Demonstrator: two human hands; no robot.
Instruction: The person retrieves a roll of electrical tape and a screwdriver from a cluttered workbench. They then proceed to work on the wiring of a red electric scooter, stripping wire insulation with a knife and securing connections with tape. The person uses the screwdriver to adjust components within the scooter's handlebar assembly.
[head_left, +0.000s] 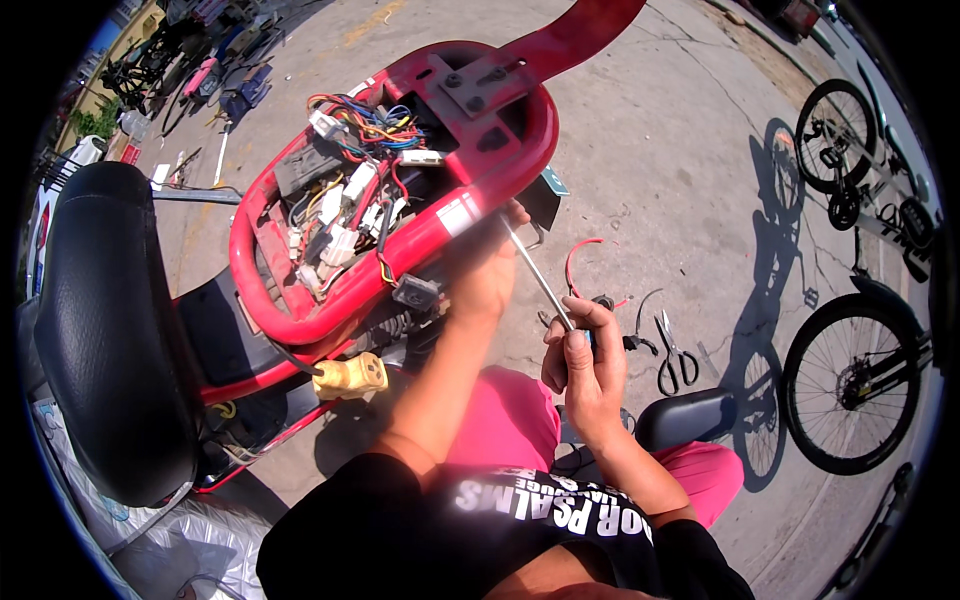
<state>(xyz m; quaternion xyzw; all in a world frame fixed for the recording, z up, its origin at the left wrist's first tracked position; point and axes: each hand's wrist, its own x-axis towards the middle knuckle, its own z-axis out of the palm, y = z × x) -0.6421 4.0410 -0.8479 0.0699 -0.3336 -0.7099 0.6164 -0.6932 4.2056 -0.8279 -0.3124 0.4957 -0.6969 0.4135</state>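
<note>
Closed around the handle of a long-shafted screwdriver (541,280) is my right hand (594,385), a bit of blue showing at its fingers. The shaft slants up and left to the side of a red scooter frame (400,262). My left hand (484,285) reaches up against the underside of that frame, with fingertips near the shaft's tip. Most of its fingers are hidden or blurred, so I cannot tell its grip. Inside the frame's loop lies a tangle of coloured wires (375,135) with white connectors (340,245). A yellow plug connector (350,375) hangs below the frame.
A black scooter seat (110,330) stands at the left. Black-handled scissors (677,362) and a red wire (571,265) lie on the concrete to the right. Beside my leg is a small dark padded seat (685,419). A bicycle (850,370) stands at the far right.
</note>
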